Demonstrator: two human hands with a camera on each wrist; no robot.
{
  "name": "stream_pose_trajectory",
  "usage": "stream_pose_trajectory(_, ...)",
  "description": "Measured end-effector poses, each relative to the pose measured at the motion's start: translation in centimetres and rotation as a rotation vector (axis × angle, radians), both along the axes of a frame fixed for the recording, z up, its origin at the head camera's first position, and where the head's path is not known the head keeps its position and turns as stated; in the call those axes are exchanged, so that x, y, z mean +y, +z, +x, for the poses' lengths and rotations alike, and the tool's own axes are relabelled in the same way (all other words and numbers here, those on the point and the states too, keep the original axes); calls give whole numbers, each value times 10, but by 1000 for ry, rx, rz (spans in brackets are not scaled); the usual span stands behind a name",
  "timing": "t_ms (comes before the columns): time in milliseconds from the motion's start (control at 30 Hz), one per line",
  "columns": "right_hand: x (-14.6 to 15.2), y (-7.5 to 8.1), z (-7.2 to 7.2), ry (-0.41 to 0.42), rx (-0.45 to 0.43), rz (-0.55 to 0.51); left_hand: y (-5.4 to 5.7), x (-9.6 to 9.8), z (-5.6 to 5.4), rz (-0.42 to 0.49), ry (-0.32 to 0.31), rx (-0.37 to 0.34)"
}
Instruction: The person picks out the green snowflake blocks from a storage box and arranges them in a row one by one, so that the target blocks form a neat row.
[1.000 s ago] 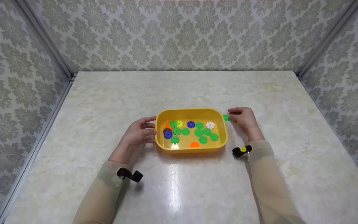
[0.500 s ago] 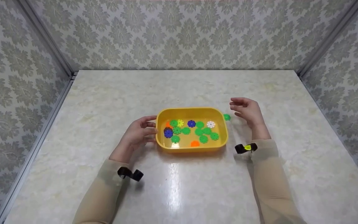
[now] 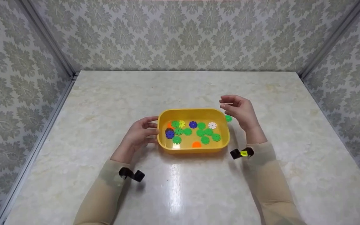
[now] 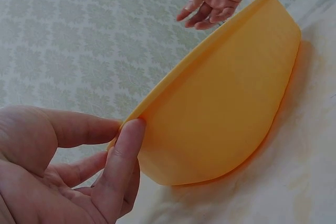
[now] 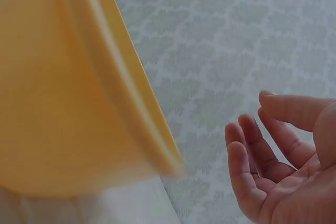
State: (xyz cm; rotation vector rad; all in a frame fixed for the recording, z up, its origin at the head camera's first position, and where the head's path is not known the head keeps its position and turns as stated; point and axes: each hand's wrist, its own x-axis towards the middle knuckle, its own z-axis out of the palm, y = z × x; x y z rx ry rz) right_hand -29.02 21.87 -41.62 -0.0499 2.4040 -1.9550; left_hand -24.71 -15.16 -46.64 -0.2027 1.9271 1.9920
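Observation:
My left hand (image 3: 139,134) is at the left end of a yellow plastic bin (image 3: 192,150), its spread fingers touching the outer wall near the rim. The left wrist view shows fingertips (image 4: 135,129) against that yellow wall. My right hand (image 3: 242,111) hangs over the bin's far right corner, fingers loosely bent, nothing in them. In the right wrist view its fingers (image 5: 262,150) are apart from the bin. Just outside the right rim is a green snowflake-shaped disc (image 3: 228,118), partly hidden by the bin and hand.
Several notched discs lie flat in the bin, among them a white disc (image 3: 212,125), a yellow disc (image 3: 182,124), a blue disc (image 3: 193,124) and a green disc (image 3: 216,137). The bin stands on a pale marbled table (image 3: 120,90), with patterned walls (image 3: 180,37) behind and beside.
My right hand let go of the green disc beside the bin's right rim, lifted away from it, then moved left over the far right corner. My left hand stayed at the bin.

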Motion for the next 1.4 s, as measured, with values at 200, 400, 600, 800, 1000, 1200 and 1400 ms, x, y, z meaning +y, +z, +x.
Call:
stream_pose_trajectory(200, -26, -2, 7, 100, 4, 1, 1, 0, -1, -24, -11, 0)
stream_pose_trajectory(400, -53, -14, 8, 216, -23, -2, 2, 0, 0, -32, -15, -6)
stream_pose_trajectory(600, -74, -21, 9, 354, -72, 94, 1, 1, -1, -26, -7, -7)
stream_pose_trajectory(800, -88, -33, 13, 409, -87, 221, 2, 1, 1, -7, -14, 9)
stream_pose_trajectory(1000, -99, -46, 13, 392, -61, 352, 3, 1, 1, -9, -14, 4)
stream_pose_trajectory(1200, -104, -54, 14, 394, -3, 485, 1, 1, 0, -18, -9, 0)
stream_pose_trajectory(1400, -105, -53, 17, 379, 61, 604, 2, 1, 0, -38, 2, -3)
